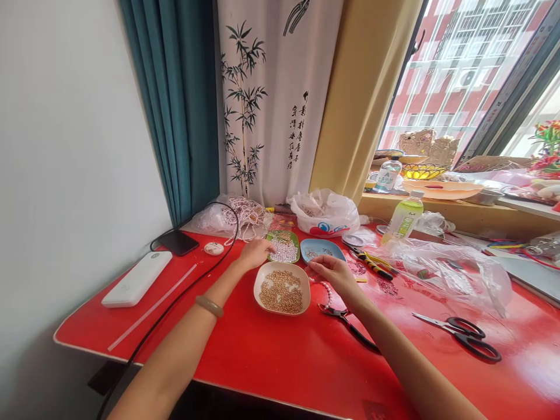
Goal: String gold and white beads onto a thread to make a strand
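My left hand (256,254) is at the left edge of a green dish (296,256) with pale pearl beads (284,251) and some gold beads. Its fingertips are drawn together; anything between them is too small to make out. My right hand (331,271) pinches a strand of pearl beads (328,294), which curves down to the red table. Between my hands, a white dish (282,311) holds many small gold beads (281,291). Just beyond my right hand lies a blue dish (324,244) with small pieces in it. Black-handled pliers (350,322) rest beside my right forearm.
Scissors (464,335) lie at the right, near a clear plastic bag (455,274). Yellow-black pliers (371,262) and a drink bottle (405,217) stand farther back. A black cable (188,286) crosses the left side, near a white power bank (137,280) and a phone (178,242).
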Tool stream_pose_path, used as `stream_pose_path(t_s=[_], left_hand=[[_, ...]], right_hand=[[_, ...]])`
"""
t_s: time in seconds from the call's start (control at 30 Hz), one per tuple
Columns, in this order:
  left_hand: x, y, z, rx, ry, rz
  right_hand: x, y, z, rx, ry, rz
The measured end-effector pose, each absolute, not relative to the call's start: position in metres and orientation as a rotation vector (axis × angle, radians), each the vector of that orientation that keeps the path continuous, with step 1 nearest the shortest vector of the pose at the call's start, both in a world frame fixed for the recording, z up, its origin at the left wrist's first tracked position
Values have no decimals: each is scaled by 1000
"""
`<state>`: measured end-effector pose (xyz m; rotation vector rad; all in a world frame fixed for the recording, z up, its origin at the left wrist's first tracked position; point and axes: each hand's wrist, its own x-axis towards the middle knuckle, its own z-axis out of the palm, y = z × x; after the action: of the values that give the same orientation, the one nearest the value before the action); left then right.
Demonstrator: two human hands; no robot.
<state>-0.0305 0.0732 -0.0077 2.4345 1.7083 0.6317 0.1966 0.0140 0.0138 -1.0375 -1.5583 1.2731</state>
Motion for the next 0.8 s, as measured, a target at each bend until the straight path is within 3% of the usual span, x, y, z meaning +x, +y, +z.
stream_pose_path(t_s=[0.4, 0.8], left_hand=[[-23, 62, 0, 2594, 1645, 455], [-4, 65, -17, 2609, 1372, 530]], right_hand=[[197, 8, 20, -1059, -1566, 1226], [196, 9, 19, -1064, -1561, 1226]])
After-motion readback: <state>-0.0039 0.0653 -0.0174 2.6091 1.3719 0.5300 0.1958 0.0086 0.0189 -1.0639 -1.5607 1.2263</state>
